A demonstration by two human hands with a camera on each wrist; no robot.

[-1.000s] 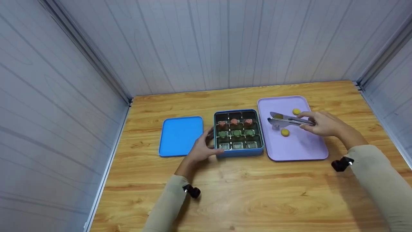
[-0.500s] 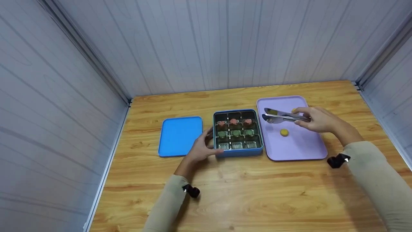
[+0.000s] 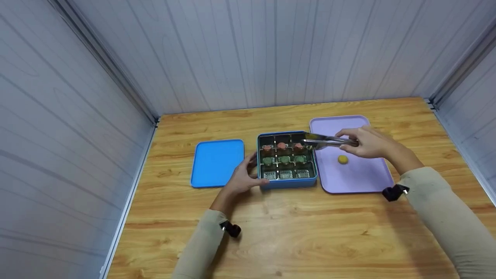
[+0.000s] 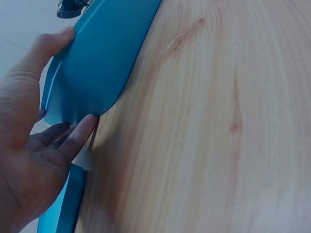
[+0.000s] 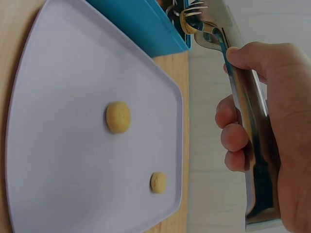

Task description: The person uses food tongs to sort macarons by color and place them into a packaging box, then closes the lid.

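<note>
Right hand (image 3: 368, 144) fingers clamped on steel tongs (image 3: 327, 142); tips pinch a yellow sweet (image 5: 187, 19) over the blue box (image 3: 287, 183). Small, soft, crumbly, I judge: squeeze its sides lightly. Left hand (image 3: 244, 177) fingers straight, bracing box's near-left corner.

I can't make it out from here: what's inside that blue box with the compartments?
The blue box holds a middle row of three reddish pieces and a row of three green pieces. The near row shows only shiny liners. The tongs cover the far right corner, so that compartment can't be seen.

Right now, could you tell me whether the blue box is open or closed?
Open: the blue box shows its compartments, and its lid lies beside it.
</note>
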